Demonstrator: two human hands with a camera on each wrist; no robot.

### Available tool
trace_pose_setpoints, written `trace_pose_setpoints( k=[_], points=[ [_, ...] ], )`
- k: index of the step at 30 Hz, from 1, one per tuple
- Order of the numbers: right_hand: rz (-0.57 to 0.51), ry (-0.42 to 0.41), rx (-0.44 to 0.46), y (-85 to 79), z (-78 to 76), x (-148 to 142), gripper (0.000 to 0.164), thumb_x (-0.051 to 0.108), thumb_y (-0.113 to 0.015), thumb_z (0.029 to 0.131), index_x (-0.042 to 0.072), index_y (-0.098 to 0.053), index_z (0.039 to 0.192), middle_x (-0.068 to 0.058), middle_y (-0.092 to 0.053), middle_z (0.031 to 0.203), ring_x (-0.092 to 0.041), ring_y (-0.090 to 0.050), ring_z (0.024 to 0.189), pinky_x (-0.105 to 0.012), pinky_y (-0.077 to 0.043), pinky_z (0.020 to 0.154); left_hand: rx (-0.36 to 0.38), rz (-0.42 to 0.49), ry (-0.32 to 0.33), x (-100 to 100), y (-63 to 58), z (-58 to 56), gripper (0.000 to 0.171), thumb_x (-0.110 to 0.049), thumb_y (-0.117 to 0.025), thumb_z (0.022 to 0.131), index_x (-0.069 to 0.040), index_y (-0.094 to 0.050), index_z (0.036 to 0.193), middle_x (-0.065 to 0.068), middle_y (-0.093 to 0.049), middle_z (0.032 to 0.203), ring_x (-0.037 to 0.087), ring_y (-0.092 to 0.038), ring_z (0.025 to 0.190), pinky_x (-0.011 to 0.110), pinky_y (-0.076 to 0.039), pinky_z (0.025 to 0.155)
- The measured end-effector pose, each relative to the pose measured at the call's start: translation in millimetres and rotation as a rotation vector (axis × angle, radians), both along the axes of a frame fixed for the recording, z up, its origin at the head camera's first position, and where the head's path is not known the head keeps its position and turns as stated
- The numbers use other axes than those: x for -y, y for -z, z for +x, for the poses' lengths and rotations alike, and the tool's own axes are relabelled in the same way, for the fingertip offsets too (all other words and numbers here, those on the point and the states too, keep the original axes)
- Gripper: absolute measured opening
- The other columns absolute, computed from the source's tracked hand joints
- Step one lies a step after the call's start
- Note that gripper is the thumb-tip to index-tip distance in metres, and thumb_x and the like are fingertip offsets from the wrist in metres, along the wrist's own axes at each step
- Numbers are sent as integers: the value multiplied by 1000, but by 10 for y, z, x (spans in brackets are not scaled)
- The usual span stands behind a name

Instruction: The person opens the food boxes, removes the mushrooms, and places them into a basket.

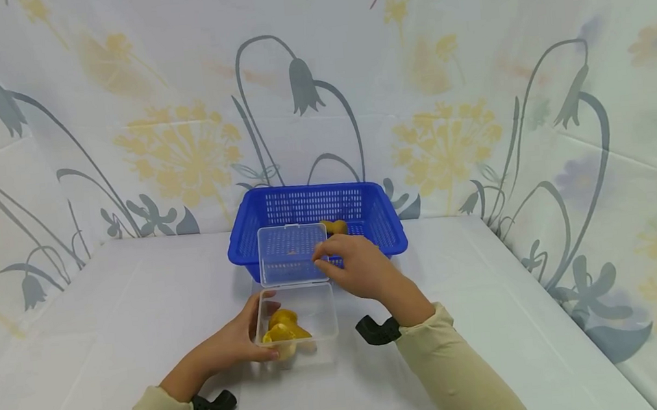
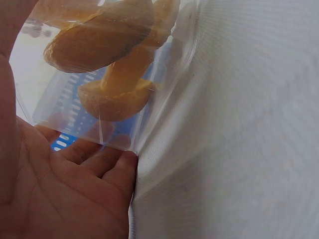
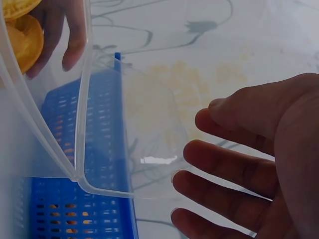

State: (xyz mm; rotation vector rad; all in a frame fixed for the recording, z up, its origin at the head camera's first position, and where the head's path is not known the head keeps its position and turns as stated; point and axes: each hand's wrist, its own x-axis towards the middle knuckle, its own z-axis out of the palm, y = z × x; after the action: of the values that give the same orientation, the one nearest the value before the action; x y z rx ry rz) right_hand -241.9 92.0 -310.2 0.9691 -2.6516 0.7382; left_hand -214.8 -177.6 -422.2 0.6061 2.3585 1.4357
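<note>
A clear plastic box (image 1: 322, 313) stands on the white table with its hinged lid (image 1: 294, 270) swung back toward the basket. Yellow toy mushrooms (image 1: 283, 326) lie in the box's left part; the left wrist view shows a mushroom's cap (image 2: 99, 45) and stem through the clear wall. My left hand (image 1: 229, 344) grips the box's left end, thumb at the front and fingers round the back. Beside the lid's right edge is my right hand (image 1: 363, 270), and in the right wrist view its loosely bent fingers (image 3: 224, 194) have nothing between them.
Behind the box, a blue perforated basket (image 1: 312, 189) stands near the back wall, partly covered by the lid in the head view. A brown-yellow mushroom (image 1: 336, 228) lies inside it. Flower-printed cloth (image 1: 182, 146) hangs behind and at both sides.
</note>
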Motion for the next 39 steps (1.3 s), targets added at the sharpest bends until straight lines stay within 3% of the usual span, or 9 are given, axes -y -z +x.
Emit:
trace_pose_setpoints(
  k=[5, 8, 14, 19, 25, 28, 32, 39],
  points=[
    [13, -65, -44, -1, 14, 10, 15, 22, -61, 95, 15, -72, 100, 3, -71, 102, -15, -66, 95, -31, -56, 83, 1, 8, -6, 4, -5, 9, 104, -32, -82, 74, -15, -13, 150, 19, -33, 153, 36, -30, 143, 58, -21, 117],
    [26, -101, -61, 10, 18, 19, 15, 22, -61, 95, 14, -73, 100, 2, -72, 101, -18, -68, 101, -30, -55, 82, 2, 9, -4, 4, -8, 11, 105, -33, -82, 74, -15, -12, 150, 19, -33, 153, 37, -29, 143, 59, -20, 118],
    [39, -150, 0, 24, 39, 44, 17, 21, -61, 95, 11, -73, 102, 0, -73, 105, -27, -54, 129, -36, -52, 98, 10, 14, 3, 3, -10, 2, 105, -33, -82, 75, -16, -11, 151, 18, -31, 154, 36, -28, 144, 58, -19, 118],
    [66, -171, 13, 18, 63, 86, 18, 23, -62, 94, 11, -73, 103, 0, -73, 102, -25, -59, 123, -35, -52, 99, 9, 16, 10, 2, -10, 1, 105, -32, -82, 75, -18, -10, 151, 19, -30, 154, 35, -29, 143, 59, -22, 117],
    [88, -181, 68, 30, 104, 126, 20, 25, -61, 95, 13, -73, 107, -1, -73, 108, -35, -43, 136, -38, -48, 104, 15, 27, 13, 8, -10, 14, 105, -32, -82, 75, -22, -10, 150, 18, -29, 155, 35, -28, 144, 59, -21, 117],
    [110, -187, 93, 29, 124, 144, 22, 27, -61, 95, 15, -72, 110, 0, -72, 111, -27, -52, 131, -35, -50, 101, 18, 32, 11, 11, -7, 10, 104, -32, -82, 75, -22, -11, 150, 18, -29, 155, 35, -27, 144, 58, -21, 117],
    [149, -199, 120, 38, 140, 170, 25, 30, -62, 95, 18, -70, 115, 3, -70, 113, -14, -64, 111, -30, -52, 96, 16, 20, 8, 12, 5, 6, 103, -33, -81, 76, -22, -11, 150, 17, -28, 156, 35, -27, 144, 60, -20, 117],
    [210, -252, 149, 28, 178, 197, 31, 30, -65, 92, 20, -67, 121, 5, -68, 120, -12, -62, 112, -26, -51, 96, -3, 0, 1, 5, 1, 7, 104, -35, -81, 75, -17, -12, 150, 17, -32, 153, 36, -31, 141, 61, -22, 116]
  ],
)
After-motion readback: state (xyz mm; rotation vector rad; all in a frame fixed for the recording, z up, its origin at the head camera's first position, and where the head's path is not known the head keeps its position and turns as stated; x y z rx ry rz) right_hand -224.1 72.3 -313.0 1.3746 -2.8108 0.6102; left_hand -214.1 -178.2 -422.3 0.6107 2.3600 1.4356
